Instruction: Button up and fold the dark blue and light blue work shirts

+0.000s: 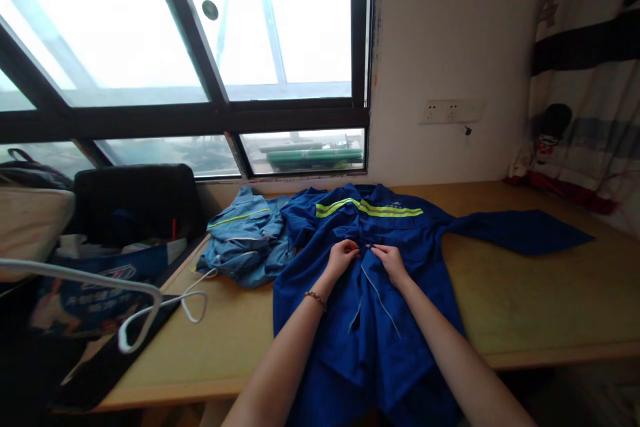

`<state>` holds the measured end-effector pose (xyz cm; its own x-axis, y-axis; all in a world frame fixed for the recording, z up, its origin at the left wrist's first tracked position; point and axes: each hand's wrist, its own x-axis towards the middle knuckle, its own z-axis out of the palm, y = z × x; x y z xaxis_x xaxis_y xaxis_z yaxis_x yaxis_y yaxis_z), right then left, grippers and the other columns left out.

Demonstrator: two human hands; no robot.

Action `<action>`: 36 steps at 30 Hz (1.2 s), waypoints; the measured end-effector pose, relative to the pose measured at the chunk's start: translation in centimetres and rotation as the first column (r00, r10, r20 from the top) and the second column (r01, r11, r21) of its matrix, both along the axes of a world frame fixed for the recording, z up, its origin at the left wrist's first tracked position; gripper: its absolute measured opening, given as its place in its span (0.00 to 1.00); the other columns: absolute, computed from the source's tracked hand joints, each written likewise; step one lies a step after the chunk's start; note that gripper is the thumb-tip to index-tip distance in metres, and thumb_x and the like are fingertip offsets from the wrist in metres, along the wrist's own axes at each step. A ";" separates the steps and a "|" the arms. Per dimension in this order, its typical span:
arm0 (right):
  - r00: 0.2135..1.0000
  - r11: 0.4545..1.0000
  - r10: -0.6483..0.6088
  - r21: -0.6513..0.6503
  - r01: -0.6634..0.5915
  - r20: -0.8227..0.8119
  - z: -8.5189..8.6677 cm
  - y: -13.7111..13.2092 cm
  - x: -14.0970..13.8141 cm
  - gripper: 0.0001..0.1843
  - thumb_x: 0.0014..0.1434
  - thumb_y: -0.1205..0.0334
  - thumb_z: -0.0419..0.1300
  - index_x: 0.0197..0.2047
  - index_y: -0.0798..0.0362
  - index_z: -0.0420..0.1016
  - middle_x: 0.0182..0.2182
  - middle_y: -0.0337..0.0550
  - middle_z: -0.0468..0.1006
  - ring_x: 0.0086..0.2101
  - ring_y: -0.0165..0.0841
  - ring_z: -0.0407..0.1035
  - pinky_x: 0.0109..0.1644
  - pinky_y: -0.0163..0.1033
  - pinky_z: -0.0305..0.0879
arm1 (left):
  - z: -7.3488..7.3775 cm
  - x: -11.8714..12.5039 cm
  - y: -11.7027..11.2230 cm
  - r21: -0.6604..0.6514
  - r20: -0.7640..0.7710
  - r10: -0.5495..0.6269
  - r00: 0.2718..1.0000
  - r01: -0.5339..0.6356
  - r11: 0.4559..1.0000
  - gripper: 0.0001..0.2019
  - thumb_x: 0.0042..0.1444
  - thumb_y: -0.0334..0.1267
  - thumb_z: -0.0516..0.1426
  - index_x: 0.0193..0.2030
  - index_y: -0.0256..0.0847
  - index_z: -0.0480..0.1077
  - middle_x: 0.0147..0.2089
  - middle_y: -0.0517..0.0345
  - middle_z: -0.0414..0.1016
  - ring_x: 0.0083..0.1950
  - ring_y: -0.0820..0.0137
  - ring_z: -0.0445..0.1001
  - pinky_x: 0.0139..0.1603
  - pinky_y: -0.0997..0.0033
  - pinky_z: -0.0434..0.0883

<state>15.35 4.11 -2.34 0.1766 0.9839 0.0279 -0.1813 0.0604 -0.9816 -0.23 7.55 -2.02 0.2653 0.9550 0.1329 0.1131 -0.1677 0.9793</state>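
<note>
A dark blue work jacket [400, 240] with yellow-green reflective stripes lies spread on the wooden table [525, 300], one sleeve stretched out to the right. My left hand [343, 255] and my right hand [387, 258] meet at the jacket's front opening, near the chest. Both hands have their fingers curled and pinch the front edges of the jacket close together. A bead bracelet sits on my left wrist.
A lighter blue garment [247, 240] lies crumpled left of the jacket. A white hanger [150, 310] rests at the table's left edge. A black bag [135, 200] and a printed bag stand at the left. A window, a wall socket [450, 111] and a striped curtain [585, 73] lie behind.
</note>
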 end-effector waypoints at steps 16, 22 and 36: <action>0.965 0.962 0.215 -0.135 -0.236 -0.151 2.0 -1.5 -1.0 0.14 0.38 0.59 0.66 0.30 0.56 0.78 0.26 0.45 0.79 0.28 0.35 0.72 0.36 0.38 0.65 | 1.7 -1.8 -1.0 -0.478 0.125 -0.006 0.992 0.066 0.876 0.15 0.38 0.37 0.65 0.33 0.32 0.71 0.26 0.50 0.75 0.29 0.69 0.75 0.32 0.72 0.72; 0.964 0.967 0.197 -0.130 -0.221 -0.177 2.3 -1.7 -1.3 0.13 0.38 0.59 0.65 0.30 0.56 0.78 0.25 0.44 0.79 0.28 0.36 0.72 0.37 0.39 0.65 | 1.6 -1.7 -1.1 -0.442 0.230 0.011 0.973 0.094 0.892 0.13 0.39 0.34 0.64 0.33 0.31 0.70 0.29 0.48 0.76 0.31 0.67 0.75 0.34 0.71 0.73; 0.910 0.940 0.239 -0.156 -0.305 -0.340 2.2 -1.7 -0.8 0.10 0.42 0.64 0.63 0.31 0.57 0.77 0.27 0.44 0.79 0.27 0.34 0.72 0.32 0.36 0.66 | 2.1 -1.6 -1.1 -0.484 0.373 0.019 0.928 0.177 0.857 0.12 0.42 0.29 0.62 0.35 0.28 0.70 0.34 0.43 0.76 0.36 0.64 0.76 0.42 0.67 0.73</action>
<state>14.59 2.38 -0.19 -0.1314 0.9734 -0.1879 -0.4600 -0.2277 -0.8582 -1.86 6.46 0.05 0.3710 0.8921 -0.2579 -0.2472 0.3626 0.8986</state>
